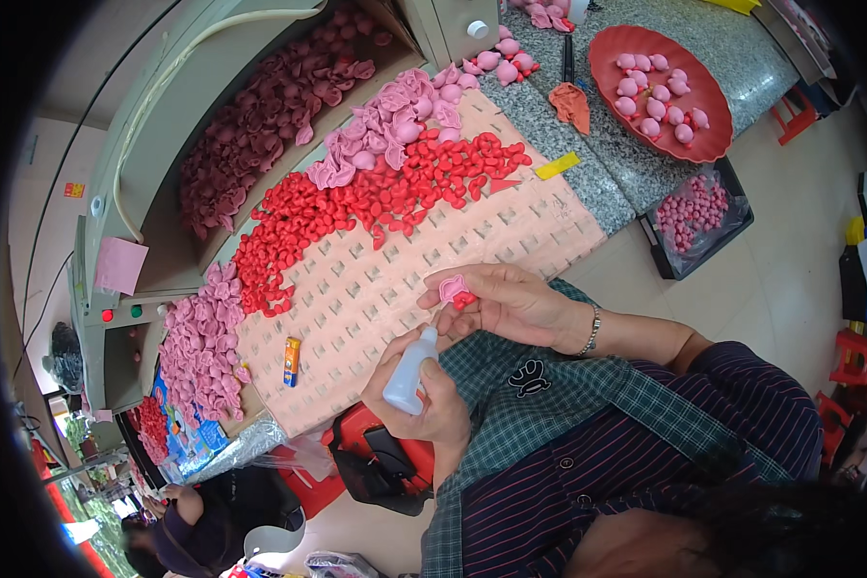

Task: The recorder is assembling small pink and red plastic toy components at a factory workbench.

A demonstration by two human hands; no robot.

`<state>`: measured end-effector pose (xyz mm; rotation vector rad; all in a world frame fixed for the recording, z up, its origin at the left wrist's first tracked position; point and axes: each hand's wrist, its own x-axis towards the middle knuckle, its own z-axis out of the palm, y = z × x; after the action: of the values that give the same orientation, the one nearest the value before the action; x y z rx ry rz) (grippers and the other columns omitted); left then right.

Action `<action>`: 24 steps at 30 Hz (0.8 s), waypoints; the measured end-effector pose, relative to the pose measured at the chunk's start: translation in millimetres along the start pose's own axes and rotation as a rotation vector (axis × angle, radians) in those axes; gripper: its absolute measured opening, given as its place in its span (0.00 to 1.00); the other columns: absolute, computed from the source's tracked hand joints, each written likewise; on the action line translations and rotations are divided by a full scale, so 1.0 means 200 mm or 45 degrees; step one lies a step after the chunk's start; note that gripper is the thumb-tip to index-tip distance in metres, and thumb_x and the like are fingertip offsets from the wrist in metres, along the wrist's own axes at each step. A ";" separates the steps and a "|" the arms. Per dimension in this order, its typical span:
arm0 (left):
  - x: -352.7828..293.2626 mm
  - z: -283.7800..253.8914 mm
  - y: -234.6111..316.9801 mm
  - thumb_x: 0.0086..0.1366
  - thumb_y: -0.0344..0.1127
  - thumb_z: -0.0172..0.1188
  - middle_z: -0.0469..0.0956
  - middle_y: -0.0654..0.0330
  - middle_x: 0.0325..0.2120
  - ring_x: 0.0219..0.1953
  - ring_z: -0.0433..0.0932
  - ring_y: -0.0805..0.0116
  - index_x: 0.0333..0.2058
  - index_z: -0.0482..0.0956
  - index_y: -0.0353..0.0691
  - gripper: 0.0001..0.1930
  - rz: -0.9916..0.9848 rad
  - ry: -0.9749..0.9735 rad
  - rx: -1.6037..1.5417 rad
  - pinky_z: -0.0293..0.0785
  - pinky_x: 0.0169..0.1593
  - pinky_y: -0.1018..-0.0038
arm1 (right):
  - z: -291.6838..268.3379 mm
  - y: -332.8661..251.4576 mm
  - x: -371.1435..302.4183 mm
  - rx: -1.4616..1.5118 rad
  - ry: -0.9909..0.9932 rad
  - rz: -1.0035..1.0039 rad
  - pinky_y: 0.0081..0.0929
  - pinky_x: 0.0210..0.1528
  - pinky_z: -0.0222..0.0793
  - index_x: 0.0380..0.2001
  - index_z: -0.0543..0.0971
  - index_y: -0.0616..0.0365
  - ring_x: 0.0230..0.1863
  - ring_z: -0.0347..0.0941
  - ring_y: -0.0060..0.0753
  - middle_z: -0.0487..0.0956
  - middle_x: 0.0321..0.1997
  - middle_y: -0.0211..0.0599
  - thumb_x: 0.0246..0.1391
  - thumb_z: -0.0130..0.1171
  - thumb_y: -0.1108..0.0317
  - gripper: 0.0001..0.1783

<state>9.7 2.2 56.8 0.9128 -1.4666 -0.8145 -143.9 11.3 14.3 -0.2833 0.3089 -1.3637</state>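
Observation:
My left hand [432, 403] is closed around a translucent white squeeze bottle [407, 381]. The bottle's nozzle points up at the fingers of my right hand [520, 303]. Between those fingertips I pinch a small pink moulded piece with a curled rim [451, 287], and a glossy red piece [464, 300] sits against it. Nozzle and pink piece are close; whether they touch I cannot tell. Both hands are over the near edge of a peach-coloured belt with rectangular slots [395, 289]. On it lie a heap of small red pieces [356, 197] and a pile of pink shell-like pieces [395, 120].
A grey arched machine [154, 106] spans the belt's far side, pink pieces inside. More pink pieces [202, 347] and a small orange-blue packet [291, 361] lie leftward. Right stand a red plate [607, 58] of pink balls and a black tray [663, 252]. Another person [197, 525] is lower left.

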 end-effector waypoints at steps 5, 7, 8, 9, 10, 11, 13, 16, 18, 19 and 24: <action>0.01 0.01 -0.02 0.63 0.21 0.57 0.75 0.35 0.39 0.40 0.80 0.51 0.44 0.61 0.28 0.15 0.019 -0.021 -0.005 0.80 0.47 0.58 | -0.01 0.00 0.00 0.000 0.064 0.037 0.32 0.50 0.74 0.63 0.65 0.65 0.49 0.78 0.39 0.75 0.58 0.53 0.69 0.47 0.56 0.28; 0.01 0.01 0.00 0.63 0.21 0.57 0.75 0.35 0.39 0.40 0.80 0.51 0.44 0.61 0.28 0.15 -0.005 -0.010 -0.066 0.81 0.46 0.58 | 0.02 -0.01 -0.01 -0.008 0.056 0.050 0.31 0.50 0.74 0.63 0.65 0.64 0.48 0.78 0.39 0.75 0.58 0.53 0.69 0.47 0.56 0.28; 0.00 0.01 0.00 0.63 0.21 0.57 0.75 0.35 0.39 0.40 0.80 0.51 0.44 0.61 0.28 0.15 -0.007 -0.009 -0.066 0.81 0.46 0.58 | 0.03 -0.02 -0.01 -0.016 0.047 0.062 0.31 0.49 0.74 0.63 0.65 0.64 0.47 0.79 0.39 0.75 0.58 0.53 0.69 0.47 0.56 0.27; 0.01 0.01 -0.01 0.63 0.21 0.57 0.75 0.35 0.39 0.40 0.80 0.51 0.44 0.61 0.28 0.15 0.003 -0.008 -0.060 0.81 0.45 0.58 | 0.01 -0.02 -0.01 -0.016 0.048 0.061 0.31 0.49 0.74 0.63 0.65 0.64 0.47 0.79 0.39 0.75 0.58 0.53 0.69 0.47 0.56 0.27; 0.01 0.01 -0.01 0.63 0.21 0.56 0.75 0.35 0.39 0.39 0.80 0.51 0.44 0.61 0.28 0.15 0.014 -0.008 -0.054 0.81 0.44 0.58 | -0.01 -0.01 -0.02 -0.025 0.036 0.073 0.31 0.48 0.74 0.63 0.65 0.64 0.46 0.78 0.38 0.75 0.57 0.53 0.69 0.47 0.57 0.27; 0.01 0.01 -0.01 0.63 0.21 0.56 0.75 0.35 0.39 0.39 0.80 0.51 0.44 0.61 0.28 0.15 0.014 -0.009 -0.055 0.81 0.44 0.58 | -0.03 -0.01 -0.02 -0.033 0.024 0.085 0.31 0.48 0.74 0.63 0.65 0.63 0.45 0.78 0.38 0.75 0.57 0.54 0.69 0.47 0.58 0.26; 0.01 0.00 -0.01 0.63 0.22 0.57 0.76 0.36 0.39 0.39 0.80 0.52 0.44 0.61 0.28 0.15 0.011 -0.021 -0.079 0.81 0.44 0.59 | -0.03 -0.01 -0.01 -0.016 0.018 0.087 0.31 0.47 0.73 0.64 0.65 0.63 0.45 0.78 0.38 0.75 0.57 0.54 0.69 0.47 0.58 0.26; 0.00 -0.01 -0.03 0.63 0.24 0.57 0.76 0.36 0.38 0.39 0.80 0.53 0.44 0.62 0.28 0.15 0.041 0.016 -0.015 0.80 0.46 0.59 | -0.01 -0.01 -0.01 0.033 0.032 0.082 0.31 0.49 0.73 0.64 0.64 0.63 0.45 0.78 0.38 0.74 0.58 0.56 0.69 0.47 0.59 0.27; 0.00 -0.01 -0.02 0.64 0.26 0.57 0.76 0.37 0.38 0.39 0.80 0.53 0.43 0.62 0.28 0.14 0.034 0.053 -0.039 0.80 0.47 0.59 | -0.01 -0.01 -0.01 0.064 0.050 0.076 0.32 0.51 0.73 0.65 0.63 0.63 0.47 0.77 0.39 0.73 0.59 0.56 0.69 0.47 0.59 0.27; 0.00 -0.01 -0.01 0.65 0.28 0.56 0.76 0.37 0.38 0.39 0.80 0.53 0.43 0.62 0.28 0.14 0.027 0.091 -0.062 0.80 0.48 0.60 | -0.02 0.00 0.00 0.107 0.018 0.077 0.34 0.53 0.72 0.65 0.61 0.63 0.49 0.77 0.40 0.72 0.60 0.57 0.69 0.47 0.59 0.27; 0.00 0.00 -0.03 0.66 0.37 0.59 0.75 0.41 0.38 0.40 0.78 0.56 0.43 0.64 0.29 0.18 -0.254 0.251 -0.365 0.79 0.49 0.59 | -0.03 -0.01 0.00 0.136 -0.043 0.042 0.39 0.59 0.71 0.67 0.58 0.64 0.54 0.76 0.46 0.70 0.62 0.59 0.69 0.47 0.61 0.29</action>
<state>10.0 -1.2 51.6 0.9004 -1.0674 -1.0219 -148.1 10.4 8.8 -0.2114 0.2105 -1.3370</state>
